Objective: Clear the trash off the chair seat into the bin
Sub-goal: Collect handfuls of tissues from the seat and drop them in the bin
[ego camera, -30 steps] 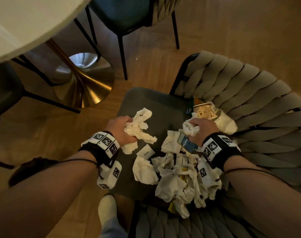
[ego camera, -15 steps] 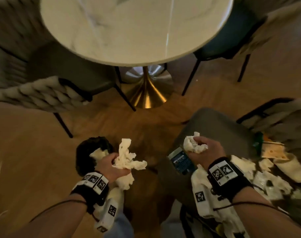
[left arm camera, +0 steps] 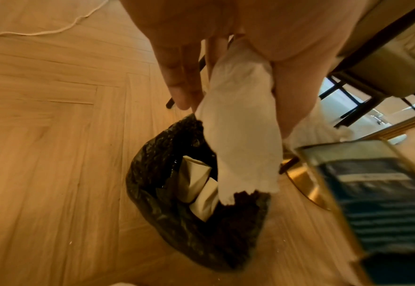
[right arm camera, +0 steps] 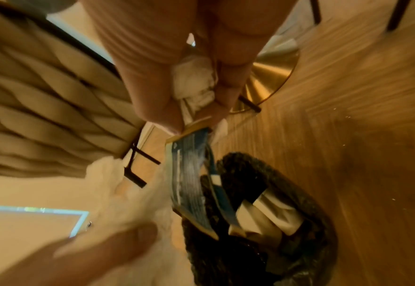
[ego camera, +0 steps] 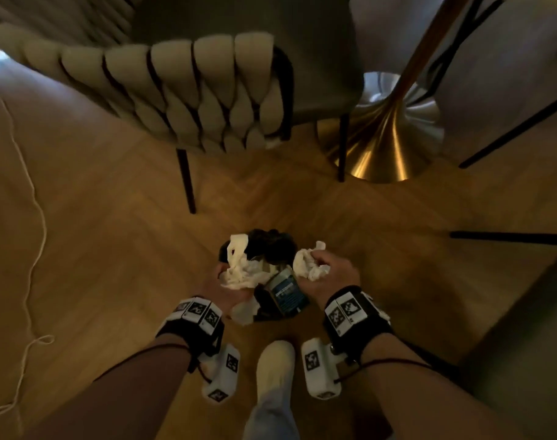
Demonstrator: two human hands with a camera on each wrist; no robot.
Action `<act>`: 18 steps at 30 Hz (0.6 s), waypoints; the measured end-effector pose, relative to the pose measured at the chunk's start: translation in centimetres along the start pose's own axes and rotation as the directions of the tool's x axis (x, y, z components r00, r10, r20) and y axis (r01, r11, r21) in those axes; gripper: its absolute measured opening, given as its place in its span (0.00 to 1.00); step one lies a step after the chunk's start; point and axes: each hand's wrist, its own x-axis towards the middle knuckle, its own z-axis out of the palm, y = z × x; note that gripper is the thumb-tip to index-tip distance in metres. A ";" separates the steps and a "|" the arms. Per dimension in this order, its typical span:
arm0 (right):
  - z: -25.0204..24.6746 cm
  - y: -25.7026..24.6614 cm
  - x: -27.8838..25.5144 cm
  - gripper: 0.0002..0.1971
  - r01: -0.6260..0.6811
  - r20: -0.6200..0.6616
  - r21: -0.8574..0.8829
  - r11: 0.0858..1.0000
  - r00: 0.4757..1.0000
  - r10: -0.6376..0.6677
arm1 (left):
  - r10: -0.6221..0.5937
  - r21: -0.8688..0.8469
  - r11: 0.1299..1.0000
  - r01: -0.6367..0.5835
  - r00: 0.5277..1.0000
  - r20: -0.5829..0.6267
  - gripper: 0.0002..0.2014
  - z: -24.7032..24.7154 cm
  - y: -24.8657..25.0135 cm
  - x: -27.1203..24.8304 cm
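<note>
A bin (ego camera: 270, 246) lined with a black bag stands on the wood floor, and both hands hang right over it. My left hand (ego camera: 220, 287) grips a bunch of crumpled white tissues (ego camera: 239, 271). In the left wrist view the tissues (left arm camera: 238, 135) dangle over the bin's mouth (left arm camera: 167, 193), where white paper lies inside. My right hand (ego camera: 331, 271) holds a tissue wad (ego camera: 308, 265) and pinches a blue carton (ego camera: 286, 290). The carton (right arm camera: 189, 183) hangs over the bin (right arm camera: 274, 241) in the right wrist view.
A chair with a woven beige back (ego camera: 207, 90) stands just beyond the bin, and a gold table base (ego camera: 388, 138) is at the back right. A white cord (ego camera: 32, 217) trails on the floor at left. My foot in a white sock (ego camera: 275, 366) is near the bin.
Both hands have carried their trash from the chair seat leftward and down to above the bin. The view has swung away from the littered seat.
</note>
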 end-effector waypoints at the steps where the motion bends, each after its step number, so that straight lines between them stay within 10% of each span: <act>1: 1.9 -0.1 1.5 0.28 0.012 0.013 -0.046 0.999 1.000 -0.011 | 0.006 -0.007 1.000 -0.006 1.000 0.010 0.34 0.3 -0.3 2.0; 11: 12.8 2.0 8.8 0.35 0.003 0.311 -0.296 0.955 0.946 0.093 | 0.006 0.174 0.984 -0.026 0.993 0.115 0.50 5.0 -4.5 11.7; 18: 9.5 1.5 6.0 0.29 -0.071 0.279 -0.241 0.968 0.950 0.139 | 0.104 0.187 0.975 -0.123 0.989 0.108 0.30 3.1 -4.0 8.8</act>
